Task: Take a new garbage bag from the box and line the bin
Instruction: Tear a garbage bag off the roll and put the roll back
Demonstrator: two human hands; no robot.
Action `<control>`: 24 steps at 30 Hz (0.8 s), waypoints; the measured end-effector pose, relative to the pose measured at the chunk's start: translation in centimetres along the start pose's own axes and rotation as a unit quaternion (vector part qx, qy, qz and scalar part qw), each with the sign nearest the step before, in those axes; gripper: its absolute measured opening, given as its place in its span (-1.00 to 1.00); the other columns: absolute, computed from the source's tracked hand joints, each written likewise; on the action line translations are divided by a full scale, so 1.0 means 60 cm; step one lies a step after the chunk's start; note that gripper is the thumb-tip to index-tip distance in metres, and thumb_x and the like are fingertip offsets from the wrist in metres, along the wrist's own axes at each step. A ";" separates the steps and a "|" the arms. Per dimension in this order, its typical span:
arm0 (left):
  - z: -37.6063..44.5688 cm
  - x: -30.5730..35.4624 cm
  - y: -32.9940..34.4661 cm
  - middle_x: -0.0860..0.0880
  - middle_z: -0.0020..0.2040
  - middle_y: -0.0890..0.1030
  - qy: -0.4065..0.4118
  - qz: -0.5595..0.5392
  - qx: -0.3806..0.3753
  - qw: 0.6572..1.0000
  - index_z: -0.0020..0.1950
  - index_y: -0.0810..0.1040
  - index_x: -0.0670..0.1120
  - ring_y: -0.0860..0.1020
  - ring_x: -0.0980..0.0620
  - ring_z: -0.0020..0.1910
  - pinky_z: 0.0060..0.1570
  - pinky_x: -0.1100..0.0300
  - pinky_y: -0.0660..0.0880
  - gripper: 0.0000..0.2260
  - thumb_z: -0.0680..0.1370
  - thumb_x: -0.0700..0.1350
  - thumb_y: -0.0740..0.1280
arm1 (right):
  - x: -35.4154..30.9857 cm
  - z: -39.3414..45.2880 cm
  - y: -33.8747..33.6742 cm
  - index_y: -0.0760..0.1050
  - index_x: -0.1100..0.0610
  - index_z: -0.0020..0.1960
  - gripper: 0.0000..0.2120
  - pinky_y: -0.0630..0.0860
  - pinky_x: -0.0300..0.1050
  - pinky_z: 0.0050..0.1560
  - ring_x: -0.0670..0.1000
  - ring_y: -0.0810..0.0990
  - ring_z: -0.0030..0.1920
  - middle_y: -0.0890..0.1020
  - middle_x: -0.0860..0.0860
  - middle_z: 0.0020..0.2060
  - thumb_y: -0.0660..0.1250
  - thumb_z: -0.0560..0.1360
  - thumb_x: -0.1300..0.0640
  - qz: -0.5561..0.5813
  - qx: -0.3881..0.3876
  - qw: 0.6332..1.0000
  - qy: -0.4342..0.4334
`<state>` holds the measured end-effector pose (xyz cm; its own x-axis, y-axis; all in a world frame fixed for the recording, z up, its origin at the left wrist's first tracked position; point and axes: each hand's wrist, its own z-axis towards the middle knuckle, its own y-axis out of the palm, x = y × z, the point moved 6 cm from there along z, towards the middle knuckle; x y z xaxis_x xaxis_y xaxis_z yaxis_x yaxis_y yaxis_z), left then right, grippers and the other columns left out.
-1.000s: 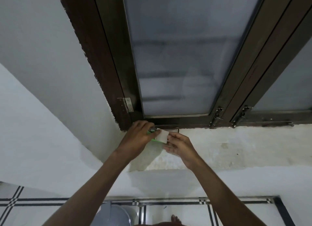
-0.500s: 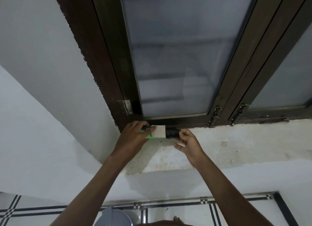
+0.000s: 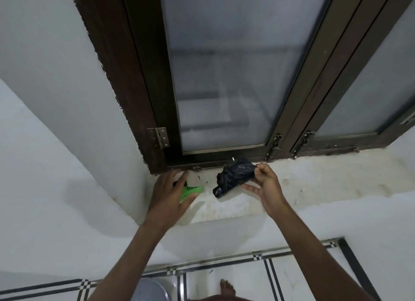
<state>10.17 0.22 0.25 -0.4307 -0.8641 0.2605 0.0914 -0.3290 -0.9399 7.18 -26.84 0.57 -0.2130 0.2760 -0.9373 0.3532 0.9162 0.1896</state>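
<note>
Now the black garbage bag (image 3: pixel 234 174) is clear of the green box (image 3: pixel 190 190), pinched in the right hand (image 3: pixel 267 186). The left hand (image 3: pixel 167 197) has loosened, fingers spread over the box at the sill's (image 3: pixel 314 179) left corner. Unfolding and lining the bin (image 3: pixel 150 289) remain.

The garbage bag (image 3: pixel 234 174) is black, crumpled and still rolled, hanging tilted above the window sill (image 3: pixel 314 179) near its back edge; the box (image 3: pixel 190 190) is bright green with dark print, lying near the sill's left corner; a grey bin (image 3: pixel 150 289) stands on the floor below.
</note>
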 end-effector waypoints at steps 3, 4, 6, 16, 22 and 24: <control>0.015 0.071 -0.033 -0.04 0.39 0.43 0.035 -0.115 0.034 0.992 0.44 0.42 -0.06 0.37 -0.02 0.39 0.35 0.07 0.38 -0.56 0.63 0.11 0.13 | -0.002 -0.013 0.009 0.38 0.11 -0.18 -0.73 0.59 0.21 0.08 0.11 0.61 0.00 0.65 0.02 -0.14 0.10 0.67 0.28 0.015 -0.016 1.000 0.004; 0.023 0.094 -0.035 -0.03 0.36 0.48 0.033 -0.154 0.024 0.987 0.42 0.46 -0.06 0.41 0.00 0.35 0.31 0.08 0.42 -0.61 0.65 0.05 0.12 | -0.002 -0.018 0.012 0.38 0.11 -0.17 -0.74 0.60 0.18 0.04 0.12 0.61 0.01 0.65 0.04 -0.12 0.10 0.67 0.28 0.032 -0.023 0.999 0.008; 0.042 0.123 -0.026 -0.02 0.28 0.58 -0.028 -0.270 -0.063 0.960 0.37 0.51 -0.03 0.52 0.02 0.24 0.21 0.07 0.48 -0.66 0.66 0.00 0.13 | -0.005 -0.026 0.019 0.39 0.12 -0.15 -0.75 0.61 0.09 -0.05 0.10 0.62 -0.01 0.65 0.06 -0.09 0.10 0.67 0.27 0.084 -0.035 0.996 0.019; 0.075 0.202 0.008 -0.08 0.01 0.66 -0.237 -0.534 -0.139 0.800 0.19 0.55 -0.03 0.64 0.09 -0.18 -0.37 0.33 0.54 -0.75 0.52 -0.09 0.43 | -0.044 -0.001 -0.005 0.41 -0.02 0.37 -0.59 0.57 -0.22 -0.02 -0.08 0.55 0.21 0.58 -0.02 0.19 0.32 0.56 -0.11 -0.082 -0.051 0.995 -0.010; 0.092 0.240 0.032 -0.12 -0.04 0.65 -0.325 -0.642 -0.154 0.677 0.10 0.56 -0.08 0.60 -0.02 -0.16 -0.30 0.20 0.46 -0.87 0.58 -0.14 0.29 | -0.080 0.032 -0.047 0.47 0.03 0.30 -0.57 0.61 -0.28 -0.08 -0.05 0.62 0.11 0.63 0.04 0.13 0.39 0.51 0.34 -0.124 -0.041 0.990 -0.045; 0.091 0.249 0.036 -0.12 -0.10 0.61 -0.357 -0.728 -0.172 0.560 0.04 0.54 -0.11 0.55 -0.04 -0.19 -0.23 0.14 0.44 -0.84 0.58 -0.09 0.21 | -0.096 0.040 -0.061 0.48 0.07 0.29 -0.59 0.64 -0.15 -0.02 -0.01 0.63 0.11 0.63 0.05 0.12 0.33 0.53 0.42 -0.069 -0.045 0.996 -0.041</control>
<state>8.82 -15.49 3.35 0.6553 0.2519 0.7121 -0.1204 -0.8959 0.4277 9.30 -32.48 4.57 -0.1763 0.1251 -0.9764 0.2413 0.9671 0.0803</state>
